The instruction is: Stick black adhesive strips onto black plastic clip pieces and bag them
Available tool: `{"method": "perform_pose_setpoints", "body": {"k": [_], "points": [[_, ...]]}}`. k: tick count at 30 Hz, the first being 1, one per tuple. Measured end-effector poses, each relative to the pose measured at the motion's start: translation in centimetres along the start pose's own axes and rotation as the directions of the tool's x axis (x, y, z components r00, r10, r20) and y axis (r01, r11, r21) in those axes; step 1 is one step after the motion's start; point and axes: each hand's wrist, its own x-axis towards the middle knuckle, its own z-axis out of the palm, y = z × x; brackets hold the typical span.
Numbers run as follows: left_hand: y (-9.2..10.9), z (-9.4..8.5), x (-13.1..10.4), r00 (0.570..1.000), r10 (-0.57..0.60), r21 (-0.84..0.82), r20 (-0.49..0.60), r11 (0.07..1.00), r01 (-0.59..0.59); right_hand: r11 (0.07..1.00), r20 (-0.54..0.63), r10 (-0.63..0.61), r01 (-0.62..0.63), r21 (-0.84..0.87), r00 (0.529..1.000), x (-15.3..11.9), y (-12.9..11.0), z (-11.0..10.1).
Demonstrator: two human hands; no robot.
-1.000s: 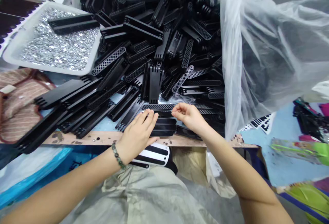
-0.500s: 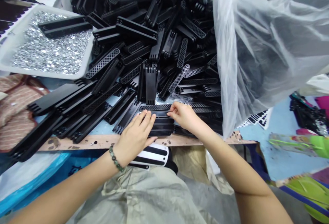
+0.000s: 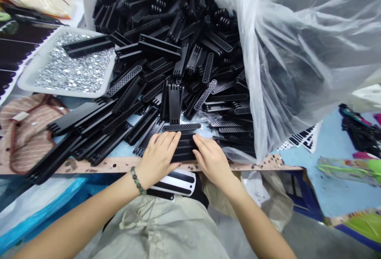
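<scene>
A slotted black plastic part (image 3: 185, 148) lies lengthwise along the front edge of the table, between my two hands. My left hand (image 3: 159, 154), with a beaded bracelet at the wrist, grips its left end, fingers stretched over the top and thumb toward the near side. At the right end, my right hand (image 3: 212, 158) has its fingers held together over the part and its thumb closer to me. Just beyond lies a black strip with a mesh pattern (image 3: 181, 127). My hands hide both ends of the part.
A large heap of black plastic parts (image 3: 166, 52) spreads across the table beyond my hands. A white tray of small shiny metal pieces (image 3: 111, 77) stands at left, near a striped cloth (image 3: 32, 128). Clear plastic sheeting (image 3: 282, 64) drapes at right. A slotted black-and-white piece (image 3: 178, 181) is at my lap.
My right hand has gone from a fingertip pinch above the part to lying over its right end. My left hand stays at the left end. The view has shifted slightly.
</scene>
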Motion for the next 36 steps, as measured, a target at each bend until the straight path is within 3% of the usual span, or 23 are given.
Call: {"method": "perform_pose_setpoints", "body": {"k": [5, 8, 12, 15, 18, 21, 23, 25, 27, 28, 29, 31, 33, 34, 36], "points": [[0.0, 0.3, 1.2, 1.000, -0.007, 0.011, 0.017, 1.000, 0.007, 0.995, -0.135, 0.079, -0.069, 0.076, 0.988, 1.3, 2.0, 0.7], [-0.1, -0.9, 1.0, 0.999, 0.024, -0.014, -0.023, 1.000, -0.025, 0.995, -0.122, 0.063, -0.052, 0.090, 0.991, 3.1, 3.1, 0.5], [-1.1, -4.9, -2.8, 0.992, -0.074, -0.199, -0.103, 0.979, 0.053, 0.987, -0.177, 0.009, 0.020, 0.158, 0.984, 2.8, 1.5, -1.0], [-1.6, -6.8, -7.4, 0.972, -0.230, -0.342, 0.045, 0.911, 0.231, 0.943, -0.219, -0.009, 0.081, 0.322, 0.976, 0.2, -0.8, -1.9], [-0.8, -5.7, -10.6, 0.925, -0.281, -0.390, 0.256, 0.845, 0.365, 0.881, -0.159, -0.057, 0.125, 0.457, 0.986, -2.4, -2.8, -0.8], [0.2, -2.6, -11.1, 0.910, -0.311, -0.448, 0.273, 0.796, 0.407, 0.861, -0.113, -0.155, 0.190, 0.471, 0.981, -4.0, -4.5, 1.9], [0.6, -0.9, -10.4, 0.890, -0.385, -0.529, 0.245, 0.716, 0.456, 0.876, -0.108, -0.236, 0.259, 0.407, 0.966, -4.5, -5.4, 3.5], [0.6, -0.1, -9.5, 0.856, -0.422, -0.689, 0.298, 0.526, 0.499, 0.901, -0.105, -0.281, 0.300, 0.312, 0.954, -4.7, -6.0, 4.2], [0.4, -0.2, -8.9, 0.851, -0.355, -0.833, 0.386, 0.262, 0.487, 0.926, -0.101, -0.269, 0.286, 0.246, 0.958, -4.7, -6.2, 4.2], [0.3, -0.6, -8.7, 0.870, -0.280, -0.870, 0.405, 0.174, 0.461, 0.936, -0.098, -0.247, 0.263, 0.232, 0.964, -4.6, -6.2, 4.0], [0.3, -0.9, -8.7, 0.894, -0.197, -0.888, 0.402, 0.154, 0.433, 0.944, -0.101, -0.221, 0.239, 0.229, 0.970, -4.5, -6.1, 3.7], [0.3, -1.6, -8.9, 0.928, -0.079, -0.883, 0.364, 0.287, 0.371, 0.949, -0.115, -0.185, 0.208, 0.237, 0.976, -4.4, -6.0, 3.3], [0.6, -1.9, -9.4, 0.939, -0.074, -0.824, 0.335, 0.460, 0.330, 0.947, -0.146, -0.184, 0.215, 0.240, 0.972, -4.4, -6.1, 3.0], [0.8, -2.0, -9.7, 0.937, -0.112, -0.795, 0.332, 0.501, 0.341, 0.943, -0.170, -0.194, 0.231, 0.238, 0.966, -4.4, -6.1, 2.8], [1.4, -2.1, -10.2, 0.920, -0.182, -0.785, 0.348, 0.480, 0.392, 0.932, -0.188, -0.216, 0.260, 0.252, 0.958, -4.4, -6.5, 2.3]]}}
